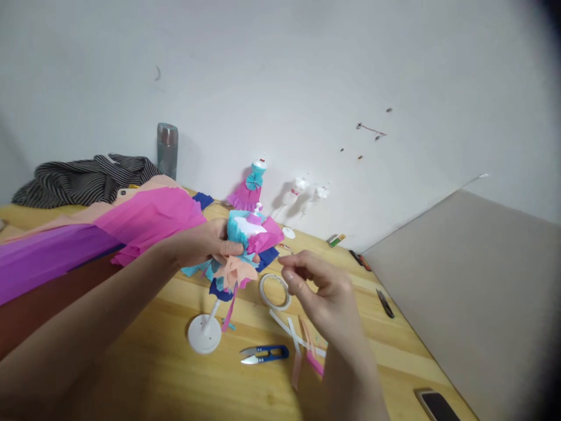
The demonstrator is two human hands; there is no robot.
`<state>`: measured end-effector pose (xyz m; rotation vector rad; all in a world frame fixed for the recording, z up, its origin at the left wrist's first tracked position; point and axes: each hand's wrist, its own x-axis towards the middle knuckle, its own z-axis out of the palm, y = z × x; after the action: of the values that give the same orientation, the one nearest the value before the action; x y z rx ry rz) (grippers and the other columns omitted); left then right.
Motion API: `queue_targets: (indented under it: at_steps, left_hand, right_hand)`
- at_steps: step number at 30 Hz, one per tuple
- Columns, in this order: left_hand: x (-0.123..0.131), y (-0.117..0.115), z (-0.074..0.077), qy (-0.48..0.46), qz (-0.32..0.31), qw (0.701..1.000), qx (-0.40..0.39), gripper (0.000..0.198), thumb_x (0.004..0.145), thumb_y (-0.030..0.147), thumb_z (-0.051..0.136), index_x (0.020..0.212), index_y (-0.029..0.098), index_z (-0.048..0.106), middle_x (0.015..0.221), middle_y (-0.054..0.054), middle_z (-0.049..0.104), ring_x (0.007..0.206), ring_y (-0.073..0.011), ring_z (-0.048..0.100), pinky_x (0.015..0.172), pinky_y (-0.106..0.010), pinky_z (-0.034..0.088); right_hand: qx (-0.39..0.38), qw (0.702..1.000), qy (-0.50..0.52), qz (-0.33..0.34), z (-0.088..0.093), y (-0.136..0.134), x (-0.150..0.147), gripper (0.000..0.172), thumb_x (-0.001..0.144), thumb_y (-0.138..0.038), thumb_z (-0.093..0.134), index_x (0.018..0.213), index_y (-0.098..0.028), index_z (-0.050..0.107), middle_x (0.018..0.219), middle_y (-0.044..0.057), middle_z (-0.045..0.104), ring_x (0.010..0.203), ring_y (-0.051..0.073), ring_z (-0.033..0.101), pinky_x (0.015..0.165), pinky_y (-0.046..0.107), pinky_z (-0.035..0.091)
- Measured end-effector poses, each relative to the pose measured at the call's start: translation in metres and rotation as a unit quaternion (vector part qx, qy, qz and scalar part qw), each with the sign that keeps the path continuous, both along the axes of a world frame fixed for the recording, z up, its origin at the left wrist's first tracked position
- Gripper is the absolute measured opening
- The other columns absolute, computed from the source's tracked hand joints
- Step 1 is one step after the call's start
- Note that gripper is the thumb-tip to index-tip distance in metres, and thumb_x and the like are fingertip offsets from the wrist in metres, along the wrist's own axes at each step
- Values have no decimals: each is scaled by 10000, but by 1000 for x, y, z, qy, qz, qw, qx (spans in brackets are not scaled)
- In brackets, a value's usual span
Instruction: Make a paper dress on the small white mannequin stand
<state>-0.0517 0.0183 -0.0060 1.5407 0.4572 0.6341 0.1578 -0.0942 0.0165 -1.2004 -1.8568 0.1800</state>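
My left hand (218, 240) is wrapped round the waist of a small white dress-form mannequin (250, 226), which leans over with its round white base (204, 334) towards me. Light-blue, pink, peach and dark-blue crepe paper covers its body, with a peach ruffle (236, 272) below my fingers and a pink piece (267, 235) sticking out at the chest. To the right, apart from the mannequin, my right hand (326, 289) has thumb and forefinger closed in a pinch. Whatever is between those fingertips is too small to make out. Beside it lies a roll of white tape (262, 290).
Thread snips (265, 353) and paper strips (294, 339) lie in front. Pink crepe paper (153, 216), a striped cloth (92, 178) and a flask (167, 152) are left. A dressed mannequin (246, 193) and two white ones stand behind. A phone (438, 404) lies right.
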Motion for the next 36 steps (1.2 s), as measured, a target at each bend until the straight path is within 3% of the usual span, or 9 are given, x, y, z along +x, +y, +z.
queue_targets:
  at_steps: [4, 7, 10, 17, 21, 25, 29, 32, 36]
  left_hand:
    - [2, -6, 7, 45, -17, 998, -45, 411, 639, 355, 749, 947, 121, 610, 796, -55, 677, 692, -161, 638, 603, -240, 489]
    - [5, -14, 14, 77, -18, 996, -34, 362, 651, 338, 724, 927, 151, 585, 753, -1, 637, 662, -130, 605, 594, -224, 474]
    - [9, -22, 18, 68, -46, 997, 11, 341, 701, 320, 690, 980, 171, 562, 731, 36, 590, 657, -108, 573, 592, -209, 459]
    - [14, -31, 16, 58, -62, 986, 143, 137, 748, 266, 627, 744, 149, 556, 669, 39, 512, 606, -76, 463, 565, -187, 399]
    - [14, -30, 15, 69, -53, 987, 136, 151, 744, 276, 631, 721, 151, 550, 661, 42, 502, 600, -77, 457, 558, -188, 396]
    - [14, -30, 16, 71, -42, 989, 126, 186, 736, 296, 644, 709, 158, 523, 657, 50, 491, 591, -72, 436, 562, -191, 387]
    - [15, -31, 17, 65, -39, 984, 159, 170, 748, 272, 620, 680, 163, 508, 638, 52, 467, 593, -75, 420, 556, -189, 369]
    - [15, -33, 18, 78, -26, 981, 176, 181, 746, 263, 614, 663, 167, 485, 639, 53, 465, 594, -77, 419, 554, -187, 369]
    - [16, -33, 19, 84, -28, 983, 161, 178, 723, 273, 626, 663, 166, 497, 647, 49, 487, 589, -77, 430, 555, -189, 380]
  right_hand:
    - [108, 991, 74, -27, 0, 0, -6, 162, 841, -158, 606, 982, -215, 661, 871, 34, 604, 677, 137, 557, 569, 287, 468]
    - [130, 988, 71, -34, 2, -5, -11, 274, 835, -162, 604, 1090, -254, 645, 1046, 63, 581, 788, 167, 570, 590, 309, 483]
    - [135, 989, 38, -44, 4, -9, -14, 238, 833, -153, 596, 1039, -250, 662, 1120, 78, 566, 903, 204, 568, 655, 347, 496]
    - [77, 991, 110, -3, 8, -12, -13, 108, 825, -145, 599, 783, -219, 666, 981, 60, 616, 914, 210, 581, 642, 324, 457]
    - [52, 991, 120, 21, 12, -16, -8, 113, 850, -256, 572, 860, -220, 679, 943, 54, 614, 872, 201, 561, 632, 322, 433]
    - [53, 998, 42, -16, 14, -19, -8, 235, 845, -384, 561, 942, -201, 672, 899, 58, 565, 851, 214, 515, 659, 348, 418]
    - [51, 997, 7, -61, 12, -18, -15, 71, 826, -258, 606, 788, -203, 631, 783, 23, 527, 778, 190, 496, 667, 341, 410]
    - [42, 996, 49, -59, 12, -18, -16, 175, 845, -184, 561, 672, -206, 576, 724, 8, 522, 743, 175, 493, 657, 330, 396]
    - [38, 996, 56, -56, 14, -19, -12, 136, 863, -260, 546, 768, -207, 628, 765, 23, 548, 743, 182, 495, 630, 332, 376]
